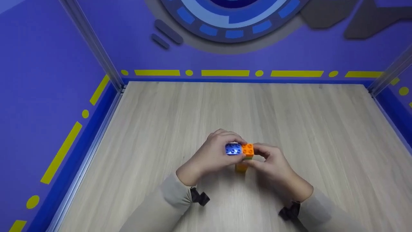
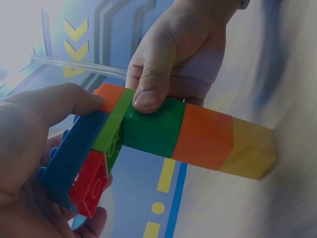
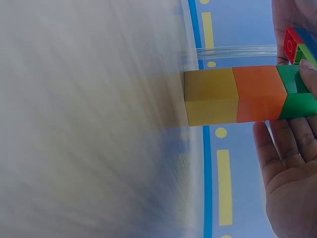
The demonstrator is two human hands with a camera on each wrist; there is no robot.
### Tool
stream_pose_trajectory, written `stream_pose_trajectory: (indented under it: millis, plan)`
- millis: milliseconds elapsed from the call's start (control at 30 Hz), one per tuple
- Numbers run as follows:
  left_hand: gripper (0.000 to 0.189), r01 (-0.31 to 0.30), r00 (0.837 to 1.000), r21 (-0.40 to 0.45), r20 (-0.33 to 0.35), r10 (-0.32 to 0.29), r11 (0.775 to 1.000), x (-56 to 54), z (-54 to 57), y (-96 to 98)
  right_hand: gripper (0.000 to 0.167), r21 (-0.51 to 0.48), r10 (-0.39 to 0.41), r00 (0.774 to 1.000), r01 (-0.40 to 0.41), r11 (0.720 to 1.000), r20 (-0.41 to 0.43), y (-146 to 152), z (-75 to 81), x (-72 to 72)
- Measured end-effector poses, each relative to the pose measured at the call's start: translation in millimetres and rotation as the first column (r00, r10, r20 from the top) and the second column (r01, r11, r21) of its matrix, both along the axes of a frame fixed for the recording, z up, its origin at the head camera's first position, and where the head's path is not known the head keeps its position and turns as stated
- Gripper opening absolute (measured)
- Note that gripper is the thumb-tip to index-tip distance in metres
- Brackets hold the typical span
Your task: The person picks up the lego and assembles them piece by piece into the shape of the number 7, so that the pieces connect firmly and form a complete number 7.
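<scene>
A tower of toy building bricks stands upright on the table. From the bottom it runs through a yellow brick (image 2: pixel 250 148), an orange brick (image 2: pixel 205 136), a dark green brick (image 2: pixel 153 126) and a light green brick (image 2: pixel 114 119). On top sit a small orange brick (image 1: pixel 248 149) and a blue brick (image 1: pixel 233 149) reaching out leftward, with a red brick (image 2: pixel 89 186) under its outer part. My left hand (image 1: pixel 214 151) grips the blue brick, its thumb tip at the top orange one. My right hand (image 1: pixel 273 161) holds the dark green brick between thumb and fingers.
The wood-grain table (image 1: pixel 161 129) is bounded by blue panels (image 1: pixel 48 80) at the back and sides, with metal rails (image 1: pixel 96 42) at the corners. Dark wrist mounts (image 1: pixel 199 197) hang by both sleeves.
</scene>
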State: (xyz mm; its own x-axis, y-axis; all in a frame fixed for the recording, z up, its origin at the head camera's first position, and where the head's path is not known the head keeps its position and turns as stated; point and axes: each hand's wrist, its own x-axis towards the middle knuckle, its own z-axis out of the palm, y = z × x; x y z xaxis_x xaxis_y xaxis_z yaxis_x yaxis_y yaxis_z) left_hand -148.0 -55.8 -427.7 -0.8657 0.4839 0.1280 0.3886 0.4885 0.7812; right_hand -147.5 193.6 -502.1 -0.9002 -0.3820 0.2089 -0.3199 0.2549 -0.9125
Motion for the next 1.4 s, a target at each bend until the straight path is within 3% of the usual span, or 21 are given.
stream_pose_trajectory:
  millis: [267, 567, 833, 1167, 1400]
  plan:
    - [0.042, 0.027, 0.999, 0.019, -0.024, -0.027, 0.999, 2.5, -6.7, -12.0, 0.036, 0.040, -0.005, 1.000, 0.005, 0.999, 0.002, -1, 2.6, 1.8]
    - [0.053, -0.012, 0.999, 0.082, -0.040, 0.016, 0.997, 9.2, -18.7, -43.7, 0.039, 0.111, -0.039, 0.996, 0.029, 0.993, 0.086, 0, 7.1, 3.2]
    - [0.045, -0.052, 0.994, 0.088, -0.092, 0.061, 0.995, 11.1, -27.9, -57.1, 0.041, 0.126, -0.047, 0.994, 0.034, 0.991, 0.101, 0, 8.5, 3.8]
    - [0.038, -0.095, 0.991, 0.071, -0.084, 0.101, 0.993, 15.2, -28.7, -63.2, 0.046, 0.152, -0.062, 0.989, 0.042, 0.988, 0.134, 0, 12.4, 7.8]
    - [0.036, -0.089, 0.994, 0.091, -0.054, 0.094, 0.992, 15.5, -26.8, -66.2, 0.050, 0.153, 0.036, 0.999, -0.042, 0.987, 0.040, 6, 11.6, 7.4]
